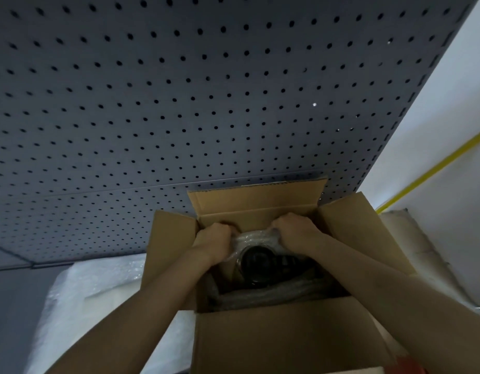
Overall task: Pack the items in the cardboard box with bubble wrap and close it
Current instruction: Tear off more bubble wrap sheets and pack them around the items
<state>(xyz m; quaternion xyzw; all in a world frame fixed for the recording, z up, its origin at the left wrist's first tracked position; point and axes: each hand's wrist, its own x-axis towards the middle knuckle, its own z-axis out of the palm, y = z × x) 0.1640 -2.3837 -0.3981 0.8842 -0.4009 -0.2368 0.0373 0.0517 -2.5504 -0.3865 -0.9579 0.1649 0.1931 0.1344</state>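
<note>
Loose bubble wrap [93, 282] lies on the counter beside the open cardboard box [276, 341]. Inside, the left hand [213, 238] and right hand [293, 228] are both clamped on a bubble-wrapped black round item [256, 259] — squeezed in hard, the wrap could tear or slip off, baring it.

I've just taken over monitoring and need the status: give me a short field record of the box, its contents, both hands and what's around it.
box: cardboard box, all four flaps open
contents: dark round item wrapped in bubble wrap, partly inside; dark padding lower down
left hand: left hand inside the box, closed on the wrap's left side
right hand: right hand inside the box, closed on the wrap's right side
beside box: spare bubble wrap sheet on the left
backdrop: grey pegboard
closing: not yet done
</note>
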